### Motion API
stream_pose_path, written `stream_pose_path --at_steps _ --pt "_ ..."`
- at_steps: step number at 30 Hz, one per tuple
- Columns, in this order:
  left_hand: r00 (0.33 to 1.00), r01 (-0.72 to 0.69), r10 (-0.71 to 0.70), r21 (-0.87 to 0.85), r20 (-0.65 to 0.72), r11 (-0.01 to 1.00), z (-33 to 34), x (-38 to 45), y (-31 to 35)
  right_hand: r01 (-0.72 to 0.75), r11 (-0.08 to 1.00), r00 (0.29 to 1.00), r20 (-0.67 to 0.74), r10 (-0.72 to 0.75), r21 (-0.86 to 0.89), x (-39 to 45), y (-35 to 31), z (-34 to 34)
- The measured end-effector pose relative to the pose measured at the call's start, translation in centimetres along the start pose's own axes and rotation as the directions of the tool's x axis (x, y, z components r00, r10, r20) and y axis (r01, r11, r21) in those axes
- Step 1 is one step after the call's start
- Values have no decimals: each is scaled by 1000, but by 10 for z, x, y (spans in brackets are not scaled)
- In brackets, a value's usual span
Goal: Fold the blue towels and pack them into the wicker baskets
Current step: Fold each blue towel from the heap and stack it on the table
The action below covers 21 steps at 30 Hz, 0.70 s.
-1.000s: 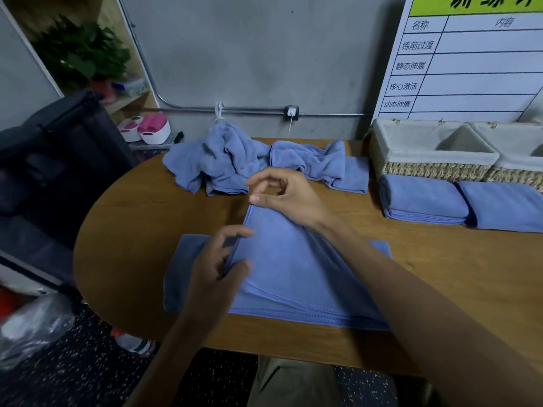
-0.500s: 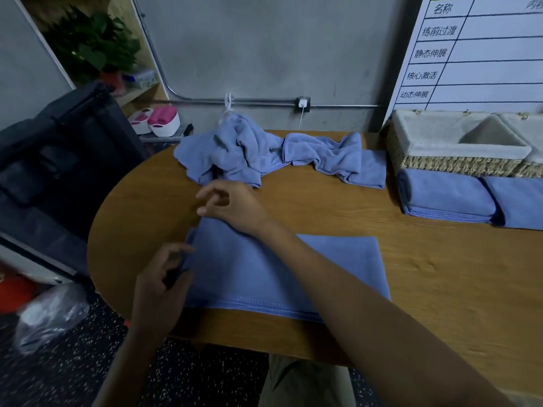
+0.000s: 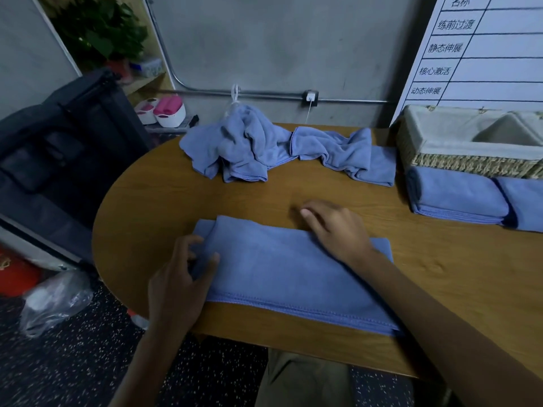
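Note:
A blue towel [image 3: 288, 274], folded into a long flat band, lies on the wooden table [image 3: 164, 201] right in front of me. My left hand [image 3: 179, 280] grips its left end, thumb on top and fingers curled at the edge. My right hand [image 3: 335, 227] rests flat on the towel's far edge, fingertips reaching onto the bare wood. Two crumpled blue towels [image 3: 249, 148] [image 3: 346, 154] lie at the back of the table. A lined wicker basket [image 3: 458, 164] stands at the back right, with two folded blue towels [image 3: 455, 198] [image 3: 526, 204] in front of it.
A dark bag or chair [image 3: 58, 136] stands left of the table, with a plastic bag [image 3: 53, 301] on the speckled floor. A whiteboard [image 3: 484, 54] leans behind the basket. The table's rounded edge runs close to my left hand.
The raised towel layer has been laid down flat to the left. My right hand let go of the corner and moved right along the far edge. My left hand stays at the left end.

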State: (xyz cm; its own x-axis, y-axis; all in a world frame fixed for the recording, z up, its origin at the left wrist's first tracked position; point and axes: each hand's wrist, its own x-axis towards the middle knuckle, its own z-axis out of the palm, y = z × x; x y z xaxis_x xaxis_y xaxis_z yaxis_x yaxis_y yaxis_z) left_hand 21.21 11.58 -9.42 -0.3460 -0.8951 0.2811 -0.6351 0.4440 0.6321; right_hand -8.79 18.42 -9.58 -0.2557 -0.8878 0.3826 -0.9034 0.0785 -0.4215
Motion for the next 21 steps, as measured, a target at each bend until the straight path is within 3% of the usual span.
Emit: stream_pose_path --at_steps 11,14,17,21 --pt "921 -127 175 -155 348 980 33 4 63 -91 948 992 -109 60 -306 -44 95 -89" --pt "940 -53 74 -73 334 996 37 34 73 -55 961 992 -121 23 -269 -48 82 -93" --pt "953 53 -30 -69 301 996 57 65 84 -13 992 1000 6 14 -127 -54 71 -82" --pt "969 20 13 -128 247 992 74 74 94 -2 994 998 69 10 -111 -63 89 -80"
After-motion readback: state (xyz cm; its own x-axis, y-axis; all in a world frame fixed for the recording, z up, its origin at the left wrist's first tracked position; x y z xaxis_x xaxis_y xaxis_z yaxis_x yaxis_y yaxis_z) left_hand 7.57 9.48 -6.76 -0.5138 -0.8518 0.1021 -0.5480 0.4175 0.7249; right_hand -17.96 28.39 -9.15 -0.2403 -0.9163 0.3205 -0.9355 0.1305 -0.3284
